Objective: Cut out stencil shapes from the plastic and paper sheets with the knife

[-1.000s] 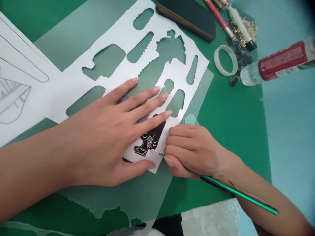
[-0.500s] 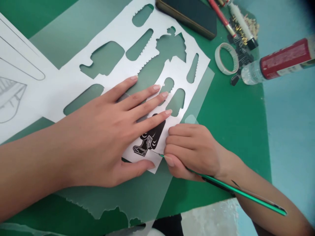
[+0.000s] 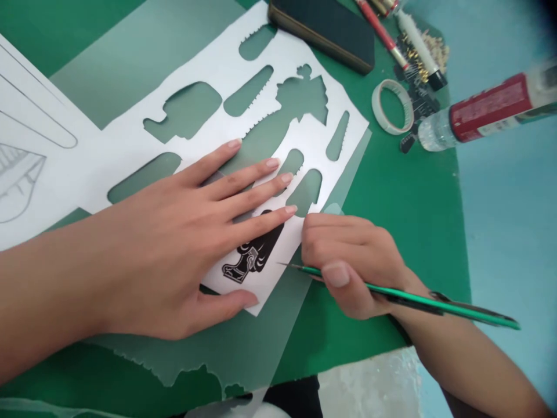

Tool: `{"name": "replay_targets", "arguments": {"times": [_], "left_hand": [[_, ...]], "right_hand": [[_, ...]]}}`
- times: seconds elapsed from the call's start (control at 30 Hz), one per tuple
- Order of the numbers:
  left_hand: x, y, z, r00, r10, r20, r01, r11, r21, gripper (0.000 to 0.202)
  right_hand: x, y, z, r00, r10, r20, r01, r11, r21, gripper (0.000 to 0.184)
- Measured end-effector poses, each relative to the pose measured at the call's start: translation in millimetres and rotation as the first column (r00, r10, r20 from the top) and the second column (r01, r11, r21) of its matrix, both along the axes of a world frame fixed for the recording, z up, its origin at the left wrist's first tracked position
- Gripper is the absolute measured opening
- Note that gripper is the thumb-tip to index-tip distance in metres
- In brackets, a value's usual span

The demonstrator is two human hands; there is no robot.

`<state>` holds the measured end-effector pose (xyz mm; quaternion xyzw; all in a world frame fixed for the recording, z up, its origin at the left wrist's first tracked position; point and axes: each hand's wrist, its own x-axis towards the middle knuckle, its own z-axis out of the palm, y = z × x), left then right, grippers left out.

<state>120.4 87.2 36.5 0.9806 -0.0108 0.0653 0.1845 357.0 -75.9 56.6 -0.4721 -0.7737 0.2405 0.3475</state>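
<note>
while left hand (image 3: 174,247) lies on paper (image 3: 230,125), right hand (image 3: 352,249) grips tool (image 3: 407,294); tape (image 3: 408,110) apart

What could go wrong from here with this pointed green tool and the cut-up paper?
The pointed green tool in your right hand aims its tip toward your left hand, so a slip might nick you.

The white paper has many cut-outs with narrow strips between them, which could tear or crease if dragged.

The red-labelled bottle is near the edge of the green table; a bump might knock it off.
</note>
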Motion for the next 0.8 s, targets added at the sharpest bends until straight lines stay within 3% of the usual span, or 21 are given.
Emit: {"name": "replay_targets", "arguments": {"times": [0.07, 0.17, 0.37, 0.6, 0.67, 0.8], "left_hand": [[-1.4, 1.3, 5.6, 1.0, -0.01, 0.005, 0.01, 1.0, 0.021, 0.088], [0.9, -0.8, 10.4, 0.999, -0.015, 0.044, 0.013, 0.998, 0.058, 0.078], [4.8, -9.3, -0.3, 0.996, 0.076, 0.05, -0.078, 0.996, 0.041, 0.082], [2.2, -2.7, 6.1, 0.999, -0.047, 0.019, 0.046, 0.998, 0.047, 0.069], [3.5, -10.0, 6.8, 0.999, 0.007, 0.042, -0.01, 0.999, 0.053, 0.068], [2.0, -28.2, -0.7, 0.978, 0.199, 0.054, -0.202, 0.978, 0.05, 0.093]], "right_hand": [[-1.8, -0.1, -1.1, 0.998, 0.062, 0.001, -0.062, 0.998, 0.02, 0.052], [-5.5, -2.9, -3.3, 0.999, 0.038, -0.001, -0.038, 0.999, 0.009, 0.053], [-11.6, -9.3, -3.6, 0.992, -0.019, -0.122, 0.001, 0.99, -0.144, 0.058], [-8.4, -1.5, -10.4, 0.978, -0.081, -0.192, 0.068, 0.995, -0.069, 0.056], [-8.1, 0.5, -13.8, 0.968, -0.101, -0.231, 0.093, 0.995, -0.046, 0.054], [-9.0, 2.5, -14.5, 0.963, -0.088, -0.254, 0.08, 0.996, -0.042, 0.05]]}}
